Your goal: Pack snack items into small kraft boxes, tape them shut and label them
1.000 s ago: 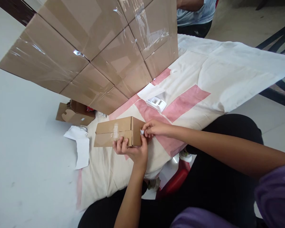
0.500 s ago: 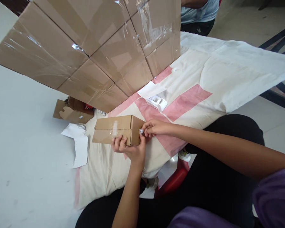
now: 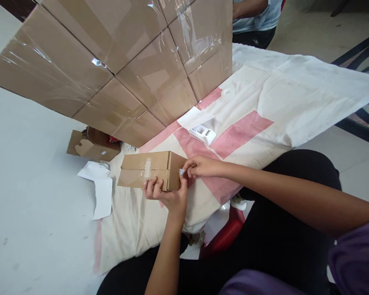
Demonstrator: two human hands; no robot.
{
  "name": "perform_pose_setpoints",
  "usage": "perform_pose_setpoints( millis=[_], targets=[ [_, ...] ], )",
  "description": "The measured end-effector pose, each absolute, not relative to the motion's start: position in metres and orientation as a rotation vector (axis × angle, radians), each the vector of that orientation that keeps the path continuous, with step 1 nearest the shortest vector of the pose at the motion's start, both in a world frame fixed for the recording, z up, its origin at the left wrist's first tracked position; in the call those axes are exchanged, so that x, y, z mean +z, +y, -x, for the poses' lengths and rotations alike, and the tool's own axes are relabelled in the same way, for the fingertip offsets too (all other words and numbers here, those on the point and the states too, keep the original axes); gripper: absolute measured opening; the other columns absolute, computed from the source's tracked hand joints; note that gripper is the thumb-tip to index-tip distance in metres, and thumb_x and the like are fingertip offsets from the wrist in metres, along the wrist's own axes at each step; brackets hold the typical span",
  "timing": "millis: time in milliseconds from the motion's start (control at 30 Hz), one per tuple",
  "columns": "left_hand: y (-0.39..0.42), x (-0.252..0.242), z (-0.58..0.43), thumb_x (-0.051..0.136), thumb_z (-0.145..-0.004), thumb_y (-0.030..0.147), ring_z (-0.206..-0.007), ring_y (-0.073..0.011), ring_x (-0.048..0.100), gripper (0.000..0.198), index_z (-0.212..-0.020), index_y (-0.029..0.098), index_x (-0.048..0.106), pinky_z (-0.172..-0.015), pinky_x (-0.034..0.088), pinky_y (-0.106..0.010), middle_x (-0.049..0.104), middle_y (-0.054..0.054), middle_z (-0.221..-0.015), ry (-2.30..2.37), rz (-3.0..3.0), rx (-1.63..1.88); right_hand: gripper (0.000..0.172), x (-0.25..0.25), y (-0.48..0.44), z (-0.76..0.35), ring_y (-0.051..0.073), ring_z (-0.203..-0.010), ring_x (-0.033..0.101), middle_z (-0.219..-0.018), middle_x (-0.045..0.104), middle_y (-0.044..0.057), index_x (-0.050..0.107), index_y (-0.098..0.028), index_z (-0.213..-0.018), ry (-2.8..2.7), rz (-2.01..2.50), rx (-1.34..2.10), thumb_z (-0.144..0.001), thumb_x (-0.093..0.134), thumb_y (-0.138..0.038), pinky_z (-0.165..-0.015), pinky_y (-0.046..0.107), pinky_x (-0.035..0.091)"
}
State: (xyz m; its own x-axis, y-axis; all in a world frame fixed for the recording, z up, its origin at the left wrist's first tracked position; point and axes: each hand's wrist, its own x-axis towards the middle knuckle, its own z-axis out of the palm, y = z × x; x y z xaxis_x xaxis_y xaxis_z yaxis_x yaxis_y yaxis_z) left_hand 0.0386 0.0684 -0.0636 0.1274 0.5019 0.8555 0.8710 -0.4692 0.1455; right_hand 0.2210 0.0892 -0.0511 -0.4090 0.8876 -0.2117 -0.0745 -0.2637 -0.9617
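Brown rectangular cardboard box [image 3: 138, 162]: here it is, mid-scene, its long taped face turned up; whether it touches the cloth below, I can't tell.
Left hand [image 3: 170, 197]: gripping the box from its near edge, fingers over the taped face, thumb up along the end.
Small white sticker with dark markings [image 3: 181, 172]: right there at that end, just by the left thumb's tip.
Right hand [image 3: 199, 167]: fingers curled, tips drawn together beside the sticker; whether they pinch it is too small to tell.
Wrinkled cream-and-pink cloth [image 3: 258, 155]: spread out beneath it all.
Small white plastic device [image 3: 209, 135]: lying on the cloth beyond the right hand, a white paper sheet [image 3: 189, 117] beside it.
Tall stack of brown cardboard boxes under clear tape [image 3: 156, 78]: looming behind the box.
Uncovered brown carton [image 3: 106, 149]: off to the left, something red [image 3: 113, 139] inside, a bent white paper strip [image 3: 102, 196] near it.
Another person in a pale shirt [image 3: 258, 23]: past the stack, partly hidden.
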Motion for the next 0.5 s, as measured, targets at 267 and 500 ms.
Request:
perform_pose_setpoints(
  millis=[267,500],
  targets=[
    [0.07,-0.064,-0.039,0.078,-0.071,0.027,-0.125,-0.031,0.037,0.071,-0.12,0.027,0.028,-0.112,0.031,-0.066,0.036,-0.01,-0.12,-1.306,2.013,-1.284,0.012,-0.055,0.085,-0.219,0.011,-0.063,0.061,-0.071,0.07,-0.001,0.075,-0.016,-0.085,-1.379,1.037,1.564,-0.077,0.066,-0.016,-0.059,0.02,0.046],
    [0.069,-0.064,-0.039,0.079,-0.071,0.027,-0.128,-0.0323,0.037,0.071,-0.119,0.027,0.027,-0.113,0.028,-0.068,0.035,-0.01,-0.122,-1.367,2.021,-1.296,0.018,-0.063,0.083,-0.206,0.014,-0.07,0.065,-0.076,0.073,0.003,0.074,-0.014,-0.08,-1.234,1.076,1.495,-0.079,0.072,-0.032,-0.064,0.023,0.048]
  ],
)
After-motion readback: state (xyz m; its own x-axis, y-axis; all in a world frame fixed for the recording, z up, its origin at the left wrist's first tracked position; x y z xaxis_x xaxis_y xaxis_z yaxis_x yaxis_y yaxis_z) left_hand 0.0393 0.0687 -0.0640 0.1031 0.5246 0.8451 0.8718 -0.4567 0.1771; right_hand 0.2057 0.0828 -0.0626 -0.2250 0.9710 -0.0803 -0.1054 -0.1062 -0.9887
